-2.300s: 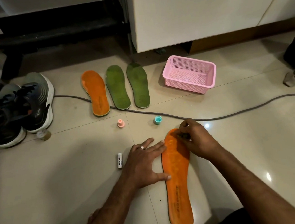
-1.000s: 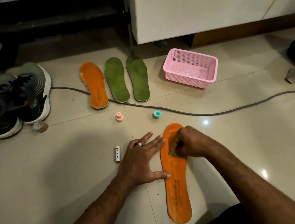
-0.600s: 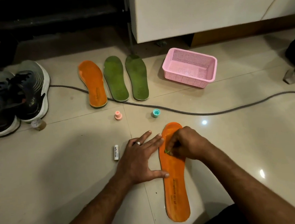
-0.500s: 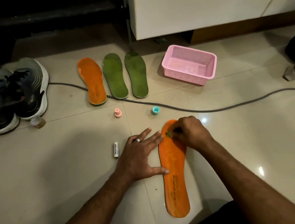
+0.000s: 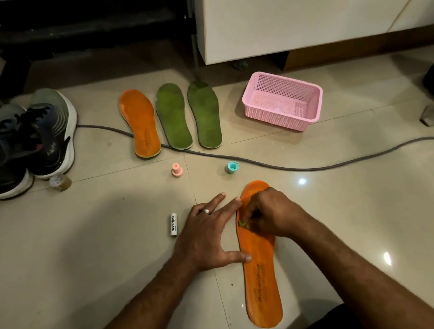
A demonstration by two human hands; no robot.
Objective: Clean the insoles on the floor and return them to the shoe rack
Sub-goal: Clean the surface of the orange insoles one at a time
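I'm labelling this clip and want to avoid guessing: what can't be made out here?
- Head view: the small green thing pinched by the right hand is mostly covered by its fingers.
- White tube: the small print is too tiny.
- Sneakers: cut off by the left edge.

Three insoles lie side by side behind the cable, basket right, shoes left.

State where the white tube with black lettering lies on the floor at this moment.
In the head view, the white tube lies on the tiled floor just left of the left hand, below the small pink cap.
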